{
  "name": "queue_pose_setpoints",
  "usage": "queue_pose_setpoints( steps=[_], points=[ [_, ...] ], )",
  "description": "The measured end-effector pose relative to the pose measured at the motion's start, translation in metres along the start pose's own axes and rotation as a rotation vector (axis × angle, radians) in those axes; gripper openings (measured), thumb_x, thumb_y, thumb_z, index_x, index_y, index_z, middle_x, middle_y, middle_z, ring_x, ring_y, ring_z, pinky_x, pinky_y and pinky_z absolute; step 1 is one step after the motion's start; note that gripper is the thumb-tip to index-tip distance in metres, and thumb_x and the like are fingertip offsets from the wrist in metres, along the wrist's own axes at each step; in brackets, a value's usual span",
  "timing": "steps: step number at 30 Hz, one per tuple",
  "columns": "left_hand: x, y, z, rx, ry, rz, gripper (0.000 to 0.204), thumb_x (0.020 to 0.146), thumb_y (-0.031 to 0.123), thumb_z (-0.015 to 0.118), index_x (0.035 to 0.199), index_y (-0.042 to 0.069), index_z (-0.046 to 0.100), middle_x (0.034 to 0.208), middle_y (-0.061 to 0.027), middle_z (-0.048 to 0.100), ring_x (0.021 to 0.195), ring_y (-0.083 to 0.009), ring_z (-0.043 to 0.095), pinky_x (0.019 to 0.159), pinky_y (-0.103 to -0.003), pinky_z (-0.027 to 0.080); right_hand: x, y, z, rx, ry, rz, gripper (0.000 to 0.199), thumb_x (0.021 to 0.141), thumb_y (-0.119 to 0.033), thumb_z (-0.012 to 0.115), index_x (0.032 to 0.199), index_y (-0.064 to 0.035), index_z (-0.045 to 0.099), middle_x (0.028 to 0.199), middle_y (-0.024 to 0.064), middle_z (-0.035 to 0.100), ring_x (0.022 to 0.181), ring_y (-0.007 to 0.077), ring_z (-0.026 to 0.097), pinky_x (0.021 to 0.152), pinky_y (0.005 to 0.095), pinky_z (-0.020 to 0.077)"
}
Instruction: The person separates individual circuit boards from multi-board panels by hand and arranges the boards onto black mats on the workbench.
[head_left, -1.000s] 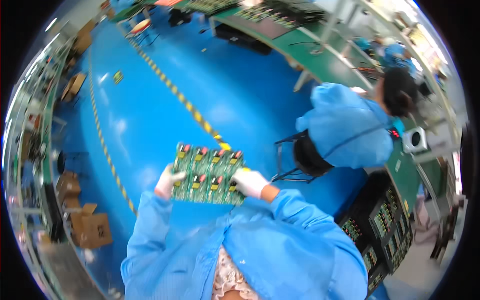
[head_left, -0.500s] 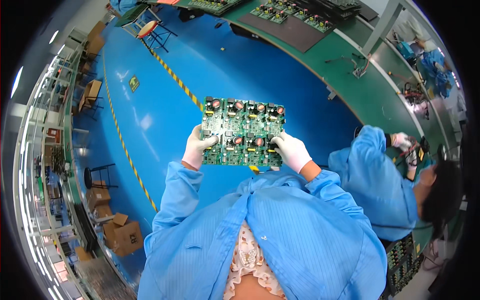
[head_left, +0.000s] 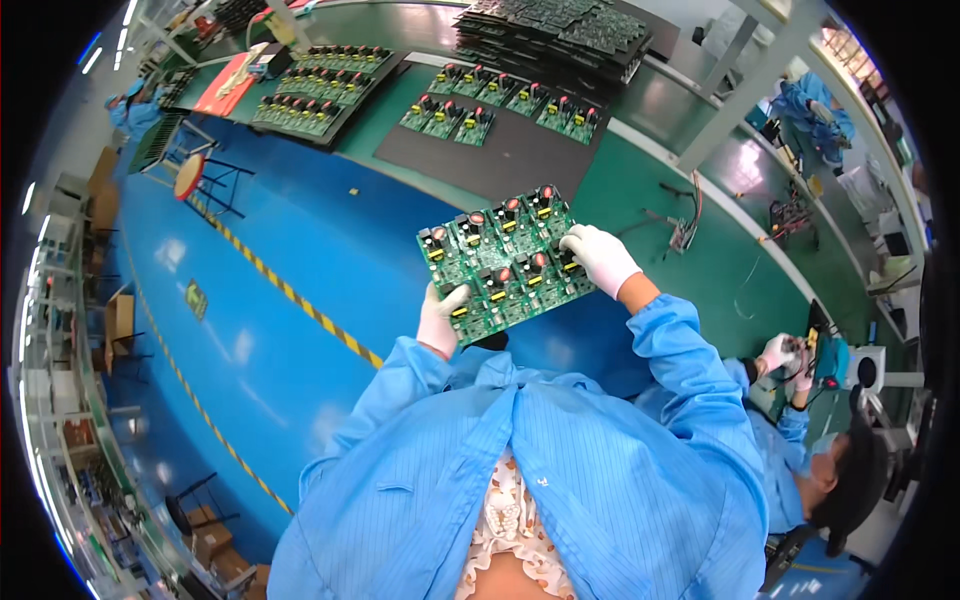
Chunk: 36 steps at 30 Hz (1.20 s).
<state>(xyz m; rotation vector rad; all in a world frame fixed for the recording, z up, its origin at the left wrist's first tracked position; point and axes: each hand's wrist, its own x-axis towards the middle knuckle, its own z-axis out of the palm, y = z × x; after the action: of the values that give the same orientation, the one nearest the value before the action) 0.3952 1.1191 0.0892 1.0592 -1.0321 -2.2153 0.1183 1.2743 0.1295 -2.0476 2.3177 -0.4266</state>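
A green panel of joined circuit boards [head_left: 510, 262], carrying coils, capacitors and yellow parts, is held in front of my body, its right side raised in the picture. My left hand [head_left: 441, 318], in a white glove, grips its lower left corner with the thumb on top. My right hand [head_left: 602, 259], gloved as well, is closed on the right edge. The fingers under the panel are hidden. Beyond it, several smaller circuit boards [head_left: 475, 127] lie on a dark mat [head_left: 450, 168] on the green workbench [head_left: 630, 190].
Dark boards are stacked [head_left: 555, 35] at the far bench. More populated boards [head_left: 300, 113] stand left of the mat. A co-worker in blue [head_left: 780, 450] works at the right. Loose wired parts [head_left: 685, 232] lie on the bench. A stool [head_left: 190, 178] stands on the blue floor [head_left: 250, 320].
My view has swung right and up toward the bench, showing more of the mat and stacks. The panel has turned from level to tilted, still in both hands. The co-worker appears farther right.
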Motion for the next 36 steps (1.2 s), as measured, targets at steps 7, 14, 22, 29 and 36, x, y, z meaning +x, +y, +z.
queue_pose_setpoints(
  steps=[7,14,22,29,36],
  points=[
    [0.137,-0.043,0.054,0.236,-0.009,0.033,0.054,0.088,0.023,0.073,0.129,-0.001,0.049,0.109,-0.0153,0.064,0.091,-0.0244,0.064,0.084,-0.037,0.052,0.101,0.129,0.002,-0.251,-0.136,-0.025,0.015,0.09,-0.014,0.052,0.102,-0.012,0.06,0.11,0.0067,0.058,0.094,0.0284,0.058,0.086,0.0363,0.0504],
    [0.167,0.007,0.086,0.366,-0.261,-0.762,0.057,0.089,0.04,0.072,0.124,-0.002,0.055,0.111,-0.0214,0.066,0.095,-0.0311,0.068,0.08,-0.041,0.056,0.14,0.2,0.019,-0.28,-0.238,-0.056,0.014,0.091,-0.017,0.05,0.101,-0.0125,0.059,0.111,0.0062,0.057,0.095,0.027,0.057,0.085,0.0345,0.0508],
    [0.256,0.091,0.135,1.069,-0.101,0.671,0.062,0.071,0.026,0.08,0.124,-0.001,0.061,0.116,-0.0182,0.067,0.105,-0.0283,0.064,0.094,-0.035,0.05,0.14,0.189,-0.012,-0.283,-0.118,-0.09,0.014,0.091,-0.017,0.052,0.101,-0.0121,0.059,0.106,0.0077,0.056,0.092,0.0252,0.057,0.082,0.035,0.0502],
    [0.346,0.071,0.148,0.577,-0.656,-0.218,0.06,0.071,0.013,0.083,0.125,-0.001,0.06,0.115,-0.0136,0.068,0.103,-0.0209,0.063,0.094,-0.031,0.048,0.137,0.167,-0.024,-0.369,-0.044,-0.034,0.016,0.088,-0.017,0.055,0.103,-0.0124,0.058,0.112,0.0049,0.056,0.091,0.0238,0.056,0.083,0.0331,0.0499],
    [0.332,0.075,0.156,0.667,-0.627,-0.353,0.046,0.073,0.009,0.08,0.115,0.0,0.064,0.099,-0.0081,0.069,0.088,-0.0158,0.062,0.087,-0.028,0.048,0.135,0.152,-0.017,-0.262,-0.122,0.317,0.02,0.086,-0.017,0.058,0.106,-0.0119,0.058,0.114,0.0047,0.058,0.094,0.0247,0.057,0.084,0.0337,0.0507]
  ],
)
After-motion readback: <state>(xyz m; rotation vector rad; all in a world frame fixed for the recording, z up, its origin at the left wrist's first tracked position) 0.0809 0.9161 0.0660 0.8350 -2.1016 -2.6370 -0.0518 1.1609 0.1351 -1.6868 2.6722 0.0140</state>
